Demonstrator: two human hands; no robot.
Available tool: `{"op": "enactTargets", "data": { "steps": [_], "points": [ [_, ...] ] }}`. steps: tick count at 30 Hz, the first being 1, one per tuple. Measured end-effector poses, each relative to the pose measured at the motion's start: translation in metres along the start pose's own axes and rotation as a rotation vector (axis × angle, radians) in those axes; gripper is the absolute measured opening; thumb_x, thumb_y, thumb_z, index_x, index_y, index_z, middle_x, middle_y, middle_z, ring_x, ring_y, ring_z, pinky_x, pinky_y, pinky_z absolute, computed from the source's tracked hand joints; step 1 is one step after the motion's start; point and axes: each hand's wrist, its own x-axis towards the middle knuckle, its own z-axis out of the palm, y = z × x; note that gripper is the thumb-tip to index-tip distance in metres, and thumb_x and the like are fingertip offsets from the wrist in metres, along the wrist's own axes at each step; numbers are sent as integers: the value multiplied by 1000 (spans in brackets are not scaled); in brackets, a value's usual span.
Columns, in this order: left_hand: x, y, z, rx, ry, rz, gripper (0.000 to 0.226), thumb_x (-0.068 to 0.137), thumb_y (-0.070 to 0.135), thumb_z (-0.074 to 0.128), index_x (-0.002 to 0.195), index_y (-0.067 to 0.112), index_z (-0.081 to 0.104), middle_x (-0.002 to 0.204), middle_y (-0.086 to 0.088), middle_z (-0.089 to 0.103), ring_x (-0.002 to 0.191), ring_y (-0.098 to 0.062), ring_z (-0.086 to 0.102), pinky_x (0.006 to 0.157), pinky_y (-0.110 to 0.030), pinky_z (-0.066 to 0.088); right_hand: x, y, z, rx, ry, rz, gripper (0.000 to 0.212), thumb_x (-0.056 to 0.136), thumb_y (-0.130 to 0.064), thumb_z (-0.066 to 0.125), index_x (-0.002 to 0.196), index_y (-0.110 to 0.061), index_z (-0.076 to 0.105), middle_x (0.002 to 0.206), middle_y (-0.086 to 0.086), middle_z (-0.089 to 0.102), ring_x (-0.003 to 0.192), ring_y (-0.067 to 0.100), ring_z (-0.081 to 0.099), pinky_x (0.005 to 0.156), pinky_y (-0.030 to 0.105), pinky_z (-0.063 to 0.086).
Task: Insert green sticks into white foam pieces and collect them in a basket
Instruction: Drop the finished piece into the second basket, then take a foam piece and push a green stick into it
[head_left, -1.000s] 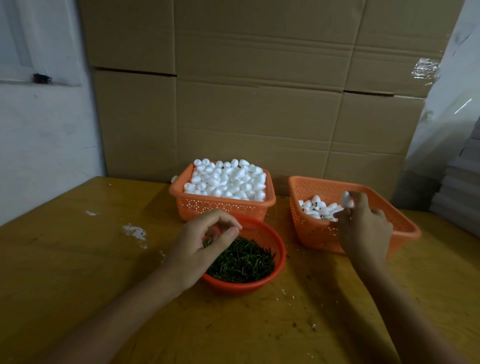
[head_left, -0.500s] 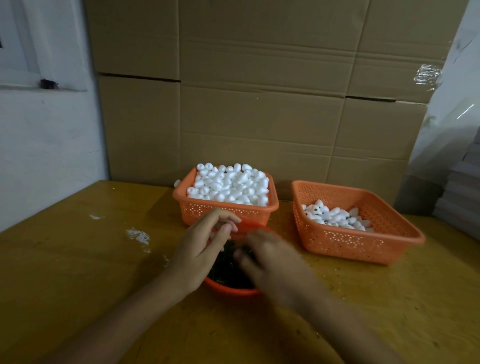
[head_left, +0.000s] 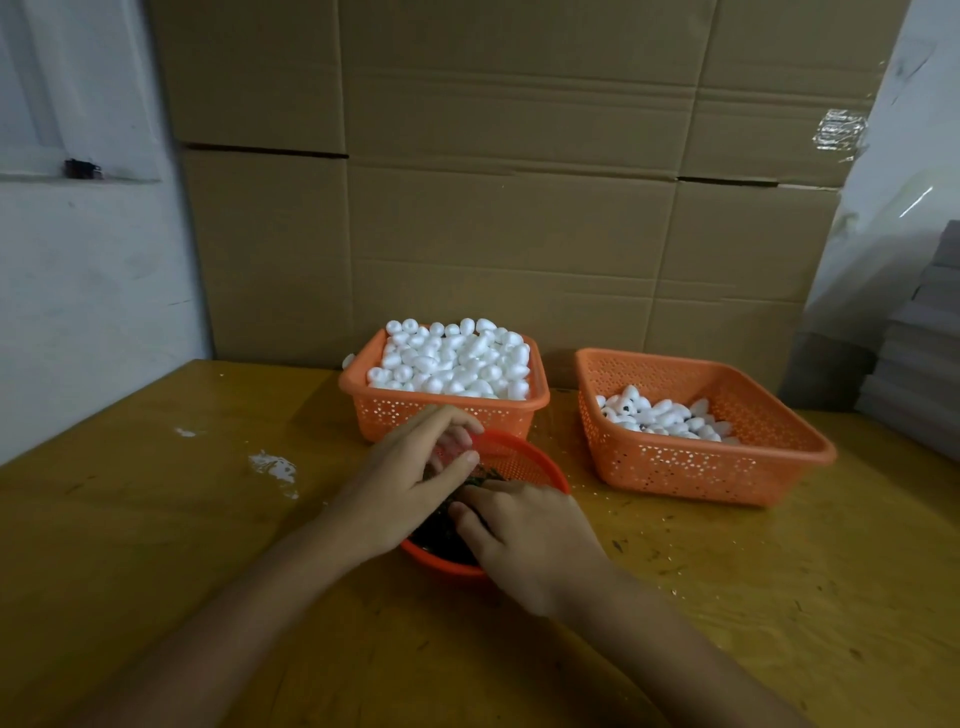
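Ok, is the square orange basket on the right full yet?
No, far from full: the square orange perforated plastic basket holds only a shallow layer of white foam pieces, its walls mostly bare.

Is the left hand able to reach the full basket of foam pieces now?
Probably yes: the left hand hovers over the round bowl, directly in front of the full basket, whose top is open; nothing stands between them.

Left hand (head_left: 402, 491) and right hand (head_left: 530, 540) close together over a round orange plastic bowl (head_left: 527, 460) of dark green sticks (head_left: 439, 538). Behind, a square orange perforated basket (head_left: 395, 413) heaped with white foam pieces (head_left: 452, 358); right of it, a second basket (head_left: 701, 470) holding few.
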Motion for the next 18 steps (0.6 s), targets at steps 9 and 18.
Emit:
{"op": "enactTargets", "data": {
  "steps": [9, 18],
  "points": [
    [49, -29, -31, 814, -11, -244, 79, 100, 69, 23, 164, 23, 25, 173, -8, 17, 161, -27, 10, 125, -48, 24, -3, 1, 3, 10, 1, 4, 40, 112, -44, 29, 94, -25, 59, 94, -6, 63, 86, 17, 60, 72, 34, 35],
    [91, -44, -34, 778, -321, -480, 73, 102, 74, 9, 153, 40, 49, 165, -3, 42, 152, -24, 37, 126, -54, 18, -2, 0, 3, 17, 26, -11, 41, 112, -44, 30, 94, -23, 60, 93, -6, 62, 85, 18, 59, 71, 32, 31]
  ]
}}
